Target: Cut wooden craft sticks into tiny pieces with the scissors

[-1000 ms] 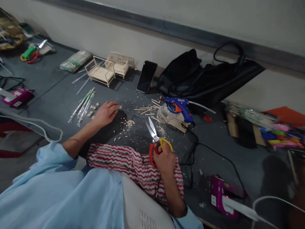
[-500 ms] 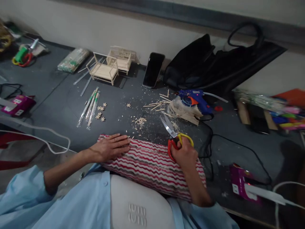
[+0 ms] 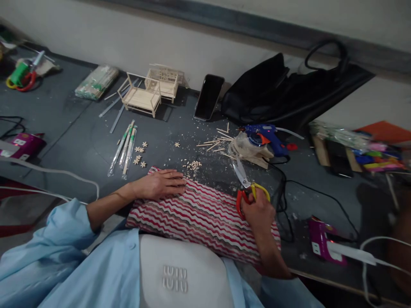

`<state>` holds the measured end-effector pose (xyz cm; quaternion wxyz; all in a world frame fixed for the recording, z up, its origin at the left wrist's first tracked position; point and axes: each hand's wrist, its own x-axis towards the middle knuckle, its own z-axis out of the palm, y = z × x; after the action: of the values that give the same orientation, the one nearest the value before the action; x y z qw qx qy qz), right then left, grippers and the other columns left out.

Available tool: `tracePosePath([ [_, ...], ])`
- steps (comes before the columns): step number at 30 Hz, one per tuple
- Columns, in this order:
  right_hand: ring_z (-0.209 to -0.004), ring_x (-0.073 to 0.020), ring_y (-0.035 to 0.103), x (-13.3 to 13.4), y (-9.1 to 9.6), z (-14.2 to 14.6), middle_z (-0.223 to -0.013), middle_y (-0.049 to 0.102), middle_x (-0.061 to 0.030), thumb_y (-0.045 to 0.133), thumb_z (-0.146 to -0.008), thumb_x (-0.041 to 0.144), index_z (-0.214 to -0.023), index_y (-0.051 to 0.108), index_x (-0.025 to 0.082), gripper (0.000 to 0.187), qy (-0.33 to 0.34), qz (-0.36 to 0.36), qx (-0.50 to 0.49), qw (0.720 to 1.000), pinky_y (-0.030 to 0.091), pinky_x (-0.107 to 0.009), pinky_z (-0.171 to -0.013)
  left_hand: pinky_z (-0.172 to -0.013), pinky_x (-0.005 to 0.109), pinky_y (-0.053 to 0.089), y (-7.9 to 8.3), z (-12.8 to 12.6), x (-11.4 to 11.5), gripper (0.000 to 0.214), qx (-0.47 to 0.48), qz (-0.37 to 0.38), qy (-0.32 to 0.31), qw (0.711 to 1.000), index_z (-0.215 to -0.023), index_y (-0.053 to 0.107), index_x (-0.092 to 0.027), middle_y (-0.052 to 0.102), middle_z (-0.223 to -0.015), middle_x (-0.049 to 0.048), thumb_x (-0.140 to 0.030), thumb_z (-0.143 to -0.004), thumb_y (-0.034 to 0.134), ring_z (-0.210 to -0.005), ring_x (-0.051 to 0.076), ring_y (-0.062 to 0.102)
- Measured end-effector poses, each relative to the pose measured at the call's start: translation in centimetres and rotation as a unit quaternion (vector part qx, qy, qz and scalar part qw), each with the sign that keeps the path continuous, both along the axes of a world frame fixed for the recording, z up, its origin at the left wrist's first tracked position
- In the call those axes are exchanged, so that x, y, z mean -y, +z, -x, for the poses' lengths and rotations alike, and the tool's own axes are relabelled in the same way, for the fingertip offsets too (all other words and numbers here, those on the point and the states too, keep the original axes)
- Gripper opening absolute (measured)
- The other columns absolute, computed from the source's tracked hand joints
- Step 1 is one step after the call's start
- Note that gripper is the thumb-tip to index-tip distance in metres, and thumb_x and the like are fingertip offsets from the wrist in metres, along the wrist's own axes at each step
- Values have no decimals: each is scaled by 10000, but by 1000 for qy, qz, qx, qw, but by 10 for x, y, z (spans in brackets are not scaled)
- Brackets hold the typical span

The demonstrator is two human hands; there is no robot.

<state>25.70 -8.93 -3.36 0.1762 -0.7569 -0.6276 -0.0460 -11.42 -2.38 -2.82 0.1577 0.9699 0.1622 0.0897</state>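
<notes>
my left hand (image 3: pixel 160 185) now lies open on cloth (image 3: pixel 195 216), off the flower piece (image 3: pixel 177 145); my right hand (image 3: pixel 260 210) grips scissors (image 3: pixel 245 182); work seems paused.

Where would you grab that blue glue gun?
Probably by its handle, coming from the near right: the glue gun lies with its handle slanting that way, while its nozzle points left, on the opposite side.
</notes>
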Motion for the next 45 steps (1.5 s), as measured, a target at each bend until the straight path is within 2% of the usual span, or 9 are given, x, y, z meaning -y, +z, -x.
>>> tracePosePath([
  [9, -552, -152, 484, 1, -3, -2, -602, 511, 18, 529, -781, 431, -803, 508, 213, 219, 46, -45, 15, 998, 302, -263, -537, -1133, 399, 310, 3, 15, 33, 456, -10, -12, 1, 1000, -1390, 469, -248, 501, -1450, 70, -194, -937, 450, -1363, 233, 411],
  [15, -548, -147, 458, 7, -2, -3, -599, 473, 21, 534, -773, 349, -754, 463, 227, 142, 104, -104, 2, 989, 361, -267, -560, -1008, 349, 424, 17, 12, 35, 333, 31, -37, 47, 998, -1245, 590, -202, 619, -1306, 109, -218, -944, 448, -1205, 204, 555],
  [18, -590, -169, 491, 8, -2, -2, -616, 487, -1, 546, -757, 325, -741, 471, 227, 125, 126, -114, 1, 985, 385, -284, -578, -868, 311, 487, 24, 9, 27, 283, 73, -54, 165, 982, -1136, 641, -174, 706, -1088, 100, -200, -943, 436, -975, 173, 641],
  [22, -611, -173, 516, 7, 10, 5, -634, 523, -6, 559, -765, 366, -773, 537, 215, 153, 119, -95, -68, 986, 419, -290, -601, -795, 313, 512, 26, -4, 1, 294, 73, -50, 386, 918, -1063, 674, -158, 696, -958, 99, -222, -943, 413, -894, 190, 639],
  [25, -578, -152, 508, 2, 31, 16, -629, 554, 1, 550, -800, 452, -840, 615, 191, 272, 110, -27, -177, 978, 425, -280, -588, -798, 318, 503, 25, -14, -22, 295, 6, -44, 443, 895, -1039, 686, -150, 673, -969, 111, -163, -901, 426, -906, 207, 628],
  [28, -561, -141, 507, -6, 54, 26, -643, 572, 5, 572, -789, 499, -967, 660, 163, 390, 107, 15, -266, 958, 418, -267, -557, -804, 312, 488, 20, -17, -36, 307, -47, -40, 424, 903, -957, 701, -145, 658, -903, 109, -123, -877, 405, -892, 209, 614],
  [32, -543, -117, 478, -19, 66, 41, -628, 555, 32, 622, -758, 487, -946, 670, 184, 359, 119, 13, -276, 954, 406, -249, -562, -774, 303, 475, 17, -13, -39, 307, -77, -52, 380, 920, -910, 695, -134, 656, -898, 117, -126, -875, 390, -860, 204, 608],
  [37, -575, -117, 500, -34, 58, 61, -640, 566, 28, 586, -786, 434, -829, 618, 197, 243, 181, 22, -258, 949, 402, -236, -577, -694, 303, 457, 30, -15, -37, 263, -143, -100, 346, 922, -867, 677, -124, 671, -853, 118, -128, -859, 414, -759, 201, 617],
  [45, -567, -135, 466, -47, 34, 64, -646, 541, 19, 576, -785, 414, -796, 547, 215, 201, 217, -24, -191, 957, 388, -262, -586, -639, 293, 445, 45, -17, -38, 236, -192, -82, 311, 927, -851, 683, -128, 682, -857, 127, -119, -828, 449, -730, 206, 639],
])
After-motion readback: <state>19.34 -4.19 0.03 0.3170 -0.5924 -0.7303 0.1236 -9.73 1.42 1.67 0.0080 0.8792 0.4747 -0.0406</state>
